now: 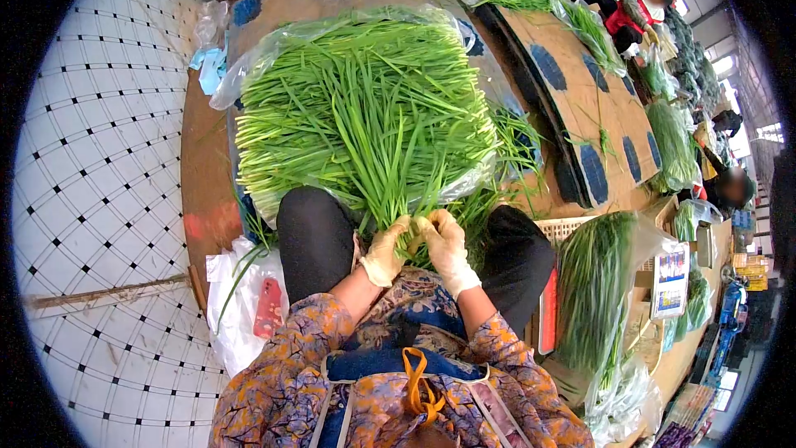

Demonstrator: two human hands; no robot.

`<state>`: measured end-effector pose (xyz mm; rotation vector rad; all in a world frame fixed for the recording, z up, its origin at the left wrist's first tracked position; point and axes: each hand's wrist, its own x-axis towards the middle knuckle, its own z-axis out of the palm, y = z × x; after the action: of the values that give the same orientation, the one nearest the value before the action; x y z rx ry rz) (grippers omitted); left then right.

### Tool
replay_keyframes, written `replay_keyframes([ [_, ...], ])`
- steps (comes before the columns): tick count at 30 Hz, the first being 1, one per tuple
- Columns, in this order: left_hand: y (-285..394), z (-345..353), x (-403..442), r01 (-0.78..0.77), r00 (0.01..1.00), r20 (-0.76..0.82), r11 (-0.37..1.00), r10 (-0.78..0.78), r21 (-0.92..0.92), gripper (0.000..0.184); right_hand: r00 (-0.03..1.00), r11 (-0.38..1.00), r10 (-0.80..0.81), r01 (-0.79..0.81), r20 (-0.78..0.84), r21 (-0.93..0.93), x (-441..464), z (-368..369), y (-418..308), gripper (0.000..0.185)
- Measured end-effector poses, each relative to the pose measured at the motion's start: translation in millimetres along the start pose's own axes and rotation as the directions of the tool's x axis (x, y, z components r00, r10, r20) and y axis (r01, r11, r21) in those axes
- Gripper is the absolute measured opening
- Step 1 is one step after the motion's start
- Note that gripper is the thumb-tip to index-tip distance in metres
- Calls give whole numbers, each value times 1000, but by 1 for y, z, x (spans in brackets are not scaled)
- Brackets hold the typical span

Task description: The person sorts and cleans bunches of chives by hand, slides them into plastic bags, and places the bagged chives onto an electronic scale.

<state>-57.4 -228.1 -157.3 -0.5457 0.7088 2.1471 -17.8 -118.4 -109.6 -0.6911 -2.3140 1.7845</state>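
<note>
A large pile of garlic chives (365,99) lies on clear plastic sheeting (228,91) before my knees. My left hand (384,255), in a pale thin glove, is closed around the gathered lower end of a loose bunch of chives (383,191), whose leaves fan out over the pile. Right beside it, my right hand (446,250), gloved too, has its fingers bent in against the same bunch. The fingertips of both hands nearly meet, and what lies between them is partly hidden. More loose chives (477,216) lie between my legs, near the right hand.
A red phone (268,307) rests on a white plastic bag (236,340) at my left. To my right are a cream basket (562,228), bagged chives (593,282) and a printed card (670,282). Padded boards (580,99) lie farther off. Other people (634,17) sit at the far right.
</note>
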Motion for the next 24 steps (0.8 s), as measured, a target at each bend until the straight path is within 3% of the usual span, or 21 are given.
replay_keyframes([
  [1,1,-3,1,8,994,105,1000,-10,15,18,995,998,45,-50,86,48,-7,-3,1,8],
  [2,0,-5,3,14,994,105,1000,-16,14,18,995,997,50,-54,82,46,-13,-3,6,8],
  [4,-2,-9,8,15,989,145,1000,-14,-6,19,1000,956,-11,5,18,293,-20,-2,10,8],
  [5,-1,-13,13,60,980,194,998,-55,-21,19,999,897,35,-28,-8,442,-24,-5,7,9],
  [6,-2,-16,15,64,980,192,998,-59,-19,19,999,870,30,-15,-24,493,-25,-11,3,10],
  [8,2,-8,10,31,999,-18,996,-33,-81,21,998,848,32,6,-63,530,-25,-25,-13,12],
  [10,5,-6,8,61,996,72,994,-54,-93,22,989,934,106,-64,-103,351,-18,-42,-3,19],
  [12,6,-2,7,106,988,123,990,-95,-89,25,941,939,337,-338,23,56,-7,-55,16,24],
  [13,6,-2,6,83,988,130,996,-78,-39,27,923,911,384,-382,22,156,-11,-49,6,32],
  [16,-2,-12,15,28,979,201,998,-18,-49,30,912,914,381,-348,148,-210,-6,-21,-18,31],
  [17,5,-8,7,69,953,297,997,-54,-41,31,902,936,353,-338,250,-100,-7,-14,-21,29],
  [18,4,-13,11,66,954,297,997,-52,-37,31,870,916,395,-399,294,-50,-2,-8,-13,24],
  [20,6,-16,16,178,912,397,972,-104,-154,31,866,863,390,-462,311,204,-7,-8,-13,20],
  [21,2,-15,18,131,961,263,978,-85,-161,29,857,860,391,-470,336,200,-8,-11,-8,18],
  [24,8,0,7,158,977,185,941,-105,-298,28,802,854,421,-508,425,113,-14,-38,8,14],
])
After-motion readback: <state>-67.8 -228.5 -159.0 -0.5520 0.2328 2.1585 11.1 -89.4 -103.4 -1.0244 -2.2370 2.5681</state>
